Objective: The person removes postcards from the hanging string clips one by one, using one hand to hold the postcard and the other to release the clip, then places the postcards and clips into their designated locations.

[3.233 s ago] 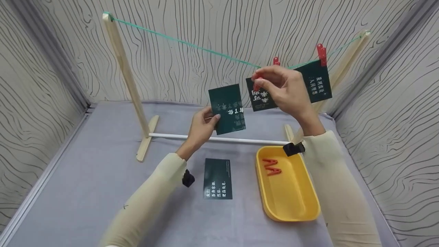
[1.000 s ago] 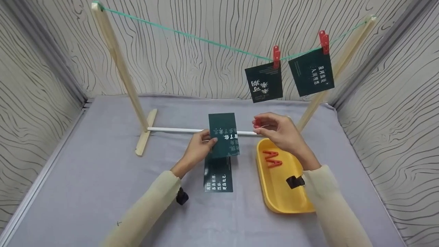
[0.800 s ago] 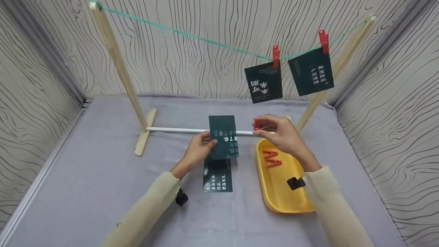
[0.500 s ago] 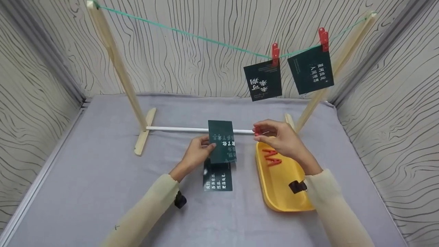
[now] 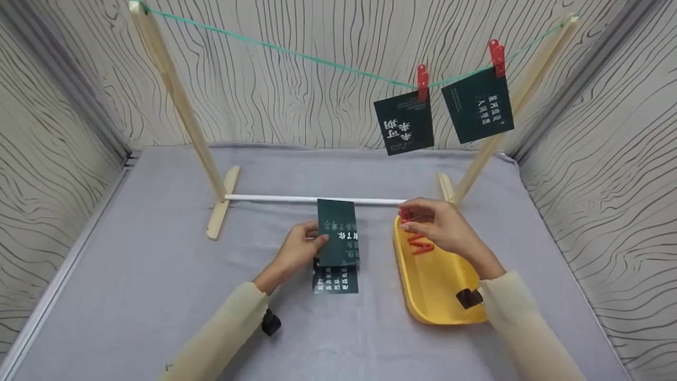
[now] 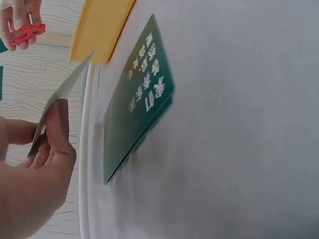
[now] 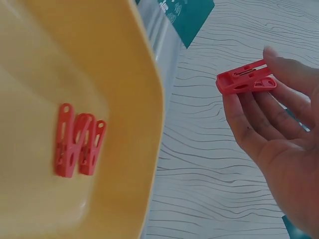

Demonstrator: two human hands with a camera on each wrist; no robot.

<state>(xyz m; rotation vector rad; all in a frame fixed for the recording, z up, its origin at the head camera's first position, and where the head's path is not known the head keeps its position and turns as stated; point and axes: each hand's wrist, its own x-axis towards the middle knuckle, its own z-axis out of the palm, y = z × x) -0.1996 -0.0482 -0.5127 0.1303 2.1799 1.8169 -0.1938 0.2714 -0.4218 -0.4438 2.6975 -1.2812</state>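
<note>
My left hand (image 5: 297, 247) pinches a dark green card (image 5: 337, 222) with white writing between thumb and fingers. Behind it, partly covered in the head view, more green cards (image 5: 338, 284) lie on the cloth; the left wrist view shows them as a small stack (image 6: 137, 94). A red clothespin (image 7: 244, 82) is held between the thumb and fingers of my right hand (image 5: 447, 227), above the far end of the yellow tray (image 5: 401, 280). Inside that tray lie two more red clothespins (image 7: 70, 144), partly hidden by the hand in the head view.
A green string (image 5: 280, 48) runs between two wooden posts (image 5: 177, 100), joined low down by a white rod (image 5: 264, 198). Two green cards hang from the string's right part, the nearer-centre card (image 5: 404, 124) and the right card (image 5: 478, 106), each under a red clothespin.
Both hands have come down from near the string, still holding the card and the clothespin. Lately the left hand lowers the card over the lying cards, while the right hand drops slightly rightward.
</note>
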